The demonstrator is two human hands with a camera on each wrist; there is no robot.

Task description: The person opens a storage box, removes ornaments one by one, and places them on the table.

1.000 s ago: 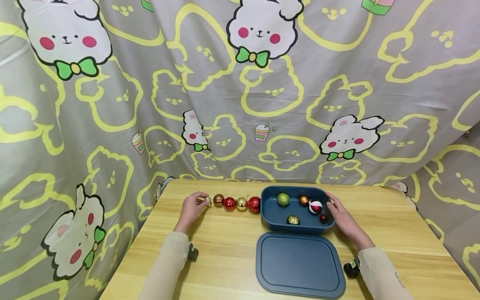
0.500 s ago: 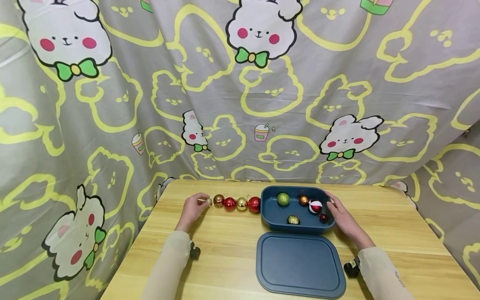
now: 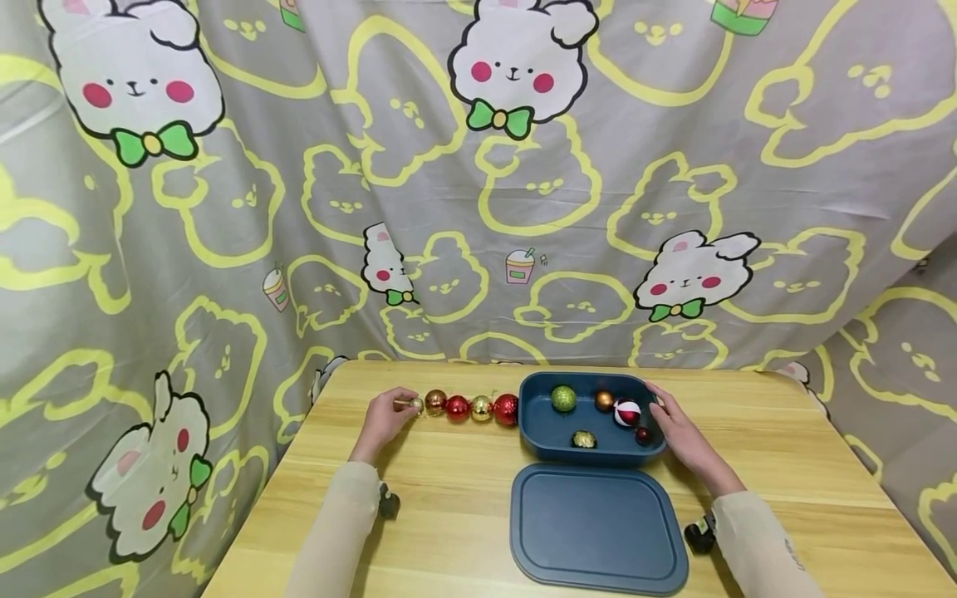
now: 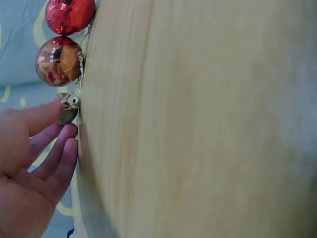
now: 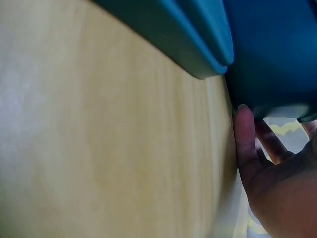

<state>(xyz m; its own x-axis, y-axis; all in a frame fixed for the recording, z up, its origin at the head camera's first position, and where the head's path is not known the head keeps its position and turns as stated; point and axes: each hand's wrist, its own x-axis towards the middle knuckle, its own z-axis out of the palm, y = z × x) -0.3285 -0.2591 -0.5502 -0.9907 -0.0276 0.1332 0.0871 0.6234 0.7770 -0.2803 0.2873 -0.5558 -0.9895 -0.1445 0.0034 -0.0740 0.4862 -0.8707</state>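
At the left end of a row of shiny Christmas baubles, my left hand (image 3: 385, 422) pinches a small gold glitter bauble (image 4: 68, 110) between thumb and fingers. A copper bauble (image 3: 436, 402) lies beside it, then a red one (image 3: 458, 408), a gold one (image 3: 482, 408) and a larger red one (image 3: 506, 409). My right hand (image 3: 682, 432) rests against the right end of the blue box (image 3: 591, 454), its thumb (image 5: 244, 130) touching the wall. Inside the box are a green glitter bauble (image 3: 564, 398), a copper one (image 3: 604, 401), a red-and-white one (image 3: 626, 413), and others.
A blue lid (image 3: 598, 528) lies flat on the wooden table (image 3: 441, 515), just in front of the box. The row of baubles reaches the box's left wall. Behind the table hangs a patterned grey curtain (image 3: 449, 199).
The left hand's small gold bauble shows a little more clearly between the fingertips. The right hand stays at the box, and the other baubles keep their places.
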